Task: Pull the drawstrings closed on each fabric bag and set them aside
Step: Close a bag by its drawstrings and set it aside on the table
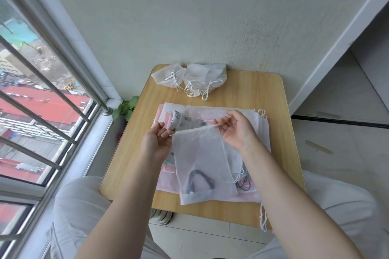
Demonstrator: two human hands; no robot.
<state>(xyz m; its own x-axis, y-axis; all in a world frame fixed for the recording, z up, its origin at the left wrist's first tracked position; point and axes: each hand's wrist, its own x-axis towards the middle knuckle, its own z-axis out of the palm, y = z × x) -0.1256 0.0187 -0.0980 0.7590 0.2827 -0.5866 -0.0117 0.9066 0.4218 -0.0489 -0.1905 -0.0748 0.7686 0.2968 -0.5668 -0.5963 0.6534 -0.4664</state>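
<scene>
While unlabelled, white mesh bag (202, 160) pinched between both hands (156, 143)

Bare table strip (248, 94) open between cinched bags (189, 79) and flat bag stack (212, 111); wall (189, 17) blocks behind.

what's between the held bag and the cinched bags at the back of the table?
Head view: the flat stack of unclosed bags, then a bare strip of table before the cinched bags. Held bag lies over the stack.
</scene>
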